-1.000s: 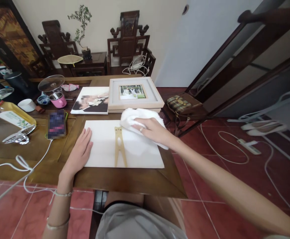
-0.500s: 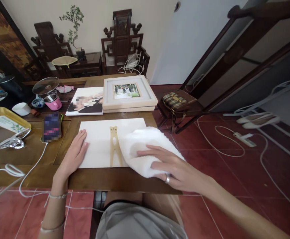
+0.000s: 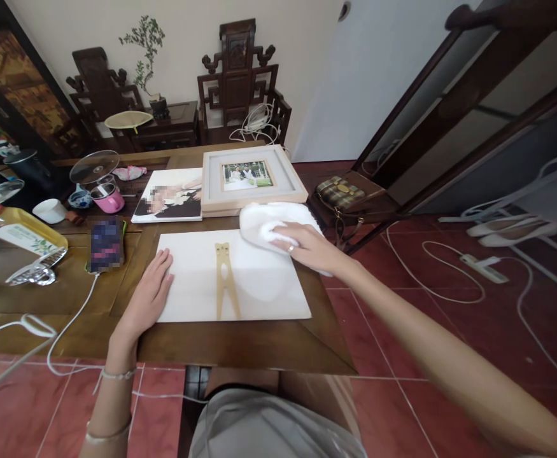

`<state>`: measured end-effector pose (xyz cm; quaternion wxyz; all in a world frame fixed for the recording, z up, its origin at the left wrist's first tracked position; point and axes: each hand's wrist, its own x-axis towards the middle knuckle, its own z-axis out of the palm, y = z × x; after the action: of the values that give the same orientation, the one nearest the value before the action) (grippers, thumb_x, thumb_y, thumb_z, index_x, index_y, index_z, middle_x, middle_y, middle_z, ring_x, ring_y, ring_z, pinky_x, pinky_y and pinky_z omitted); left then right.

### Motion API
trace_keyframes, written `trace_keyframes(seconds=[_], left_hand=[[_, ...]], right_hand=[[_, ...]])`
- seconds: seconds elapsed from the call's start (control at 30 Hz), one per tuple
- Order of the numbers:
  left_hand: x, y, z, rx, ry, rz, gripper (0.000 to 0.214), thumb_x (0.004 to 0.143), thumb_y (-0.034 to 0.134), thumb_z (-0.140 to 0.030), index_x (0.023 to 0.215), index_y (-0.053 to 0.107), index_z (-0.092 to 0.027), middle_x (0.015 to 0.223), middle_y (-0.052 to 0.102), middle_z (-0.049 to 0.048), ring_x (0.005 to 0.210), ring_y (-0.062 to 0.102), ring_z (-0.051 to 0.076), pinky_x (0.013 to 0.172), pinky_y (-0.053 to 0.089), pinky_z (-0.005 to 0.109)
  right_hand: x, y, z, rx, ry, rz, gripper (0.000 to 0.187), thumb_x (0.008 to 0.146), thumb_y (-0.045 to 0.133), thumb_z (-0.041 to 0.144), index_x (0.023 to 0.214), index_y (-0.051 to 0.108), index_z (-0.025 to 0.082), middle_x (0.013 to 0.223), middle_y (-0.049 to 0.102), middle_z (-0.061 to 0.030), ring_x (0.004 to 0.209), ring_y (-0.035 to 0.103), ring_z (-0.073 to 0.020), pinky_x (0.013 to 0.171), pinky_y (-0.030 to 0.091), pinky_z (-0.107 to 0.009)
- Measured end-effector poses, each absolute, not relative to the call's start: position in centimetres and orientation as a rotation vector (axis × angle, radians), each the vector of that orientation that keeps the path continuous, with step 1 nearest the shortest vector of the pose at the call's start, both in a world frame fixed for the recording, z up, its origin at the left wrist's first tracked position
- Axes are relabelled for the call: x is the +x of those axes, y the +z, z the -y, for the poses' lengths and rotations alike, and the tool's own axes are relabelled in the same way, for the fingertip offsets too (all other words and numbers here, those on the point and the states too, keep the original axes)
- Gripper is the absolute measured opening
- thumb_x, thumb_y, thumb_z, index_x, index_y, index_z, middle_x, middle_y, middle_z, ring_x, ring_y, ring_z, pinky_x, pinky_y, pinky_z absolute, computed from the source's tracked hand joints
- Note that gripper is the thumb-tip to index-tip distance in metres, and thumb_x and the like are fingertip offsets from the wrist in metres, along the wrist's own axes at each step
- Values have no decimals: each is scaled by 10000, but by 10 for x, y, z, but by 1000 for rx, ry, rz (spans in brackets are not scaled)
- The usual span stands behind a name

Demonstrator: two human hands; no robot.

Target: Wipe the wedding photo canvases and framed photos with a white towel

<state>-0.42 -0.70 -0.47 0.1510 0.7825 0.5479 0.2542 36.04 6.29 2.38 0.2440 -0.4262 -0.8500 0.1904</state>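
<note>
A white board (image 3: 187,280) lies flat on the wooden table, with a tan stand leg (image 3: 223,280), forked at its near end, along its middle. My left hand (image 3: 149,289) rests on the board's left edge, fingers stretched out and holding nothing. My right hand (image 3: 302,245) grips a fluffy white towel (image 3: 259,219) at the board's far right corner. The towel covers that corner and hangs a little past the table's right side. Part of my right hand's fingers is hidden in the towel folds.
Behind the board lie a photo print (image 3: 168,197) and a stacked wooden picture frame (image 3: 206,191). To the left are a phone (image 3: 106,245) on a cable, an oil bottle (image 3: 30,235), a metal-toned clip (image 3: 37,273) and a pink cup (image 3: 109,198). A plaid bag (image 3: 341,191) sits on a chair at right.
My right hand has moved the towel away from me, from the board's near right part to its far right corner. The board's right side is now uncovered. My left hand stays put.
</note>
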Motion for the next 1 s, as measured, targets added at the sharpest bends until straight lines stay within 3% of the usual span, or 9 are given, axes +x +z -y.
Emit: trace_keyframes(seconds=[0.1, 0.2, 0.3, 0.4, 0.47, 0.57, 0.67, 0.83, 1.0], left_hand=[[-4, -5, 7, 2238, 730, -1581, 495, 1001, 338, -415, 1444, 405, -204, 1560, 331, 96, 1457, 256, 239, 1192, 213, 500], [-4, -6, 7, 2232, 733, -1589, 499, 1001, 335, -420, 1445, 404, -206, 1560, 331, 97, 1456, 259, 242, 1190, 218, 504], [-4, -6, 7, 2226, 739, -1591, 499, 999, 341, -423, 1444, 408, -208, 1557, 337, 96, 1454, 265, 240, 1190, 221, 497], [-3, -5, 7, 2226, 743, -1597, 502, 998, 344, -425, 1441, 413, -197, 1556, 338, 100, 1454, 265, 236, 1193, 217, 482], [-2, -5, 7, 2229, 744, -1605, 506, 998, 342, -427, 1439, 414, -192, 1554, 342, 104, 1453, 267, 239, 1193, 216, 485], [-1, -4, 7, 2239, 735, -1610, 510, 997, 341, -428, 1442, 410, -188, 1553, 343, 106, 1454, 264, 244, 1192, 213, 491], [-2, -5, 8, 2257, 718, -1599, 513, 1001, 332, -418, 1448, 402, -175, 1558, 332, 107, 1460, 248, 235, 1200, 199, 472], [-4, -4, 8, 2276, 679, -1600, 514, 1003, 329, -416, 1466, 371, -197, 1571, 307, 94, 1465, 233, 234, 1198, 197, 478], [-4, -5, 7, 2286, 652, -1619, 517, 1005, 327, -417, 1471, 362, -196, 1576, 295, 91, 1466, 228, 242, 1193, 211, 481]], right_hand=[[362, 20, -68, -1214, 578, 2210, 393, 954, 385, 482, 751, 573, 203, 804, 641, -38, 812, 596, -221, 805, 463, -338], [364, 14, -57, -1251, 584, 2121, 397, 944, 396, 500, 761, 591, 206, 837, 662, -41, 861, 612, -240, 845, 473, -363], [368, 10, -32, -1264, 593, 2117, 368, 931, 423, 486, 786, 624, 214, 860, 684, -57, 1003, 631, -295, 918, 476, -432], [372, 12, 4, -1249, 607, 2194, 331, 934, 442, 448, 794, 643, 224, 870, 703, -77, 1237, 542, -344, 957, 478, -484], [372, 18, 31, -1196, 603, 2282, 297, 941, 453, 398, 800, 649, 225, 968, 719, -94, 1309, 485, -339, 986, 472, -501], [369, 30, 64, -1005, 622, 2439, 237, 949, 472, 319, 829, 655, 229, 1206, 678, -98, 1295, 510, -284, 1085, 411, -477], [365, 39, 78, -846, 649, 2520, 185, 940, 501, 277, 856, 660, 233, 1312, 625, -89, 1295, 512, -240, 1146, 352, -433], [363, 33, 49, -948, 599, 2501, 250, 953, 458, 318, 922, 685, 221, 1247, 659, -117, 1271, 533, -277, 1101, 397, -464], [361, 20, -17, -1071, 559, 2428, 300, 957, 425, 368, 990, 679, 211, 1117, 702, -101, 1320, 470, -345, 1031, 427, -515]])
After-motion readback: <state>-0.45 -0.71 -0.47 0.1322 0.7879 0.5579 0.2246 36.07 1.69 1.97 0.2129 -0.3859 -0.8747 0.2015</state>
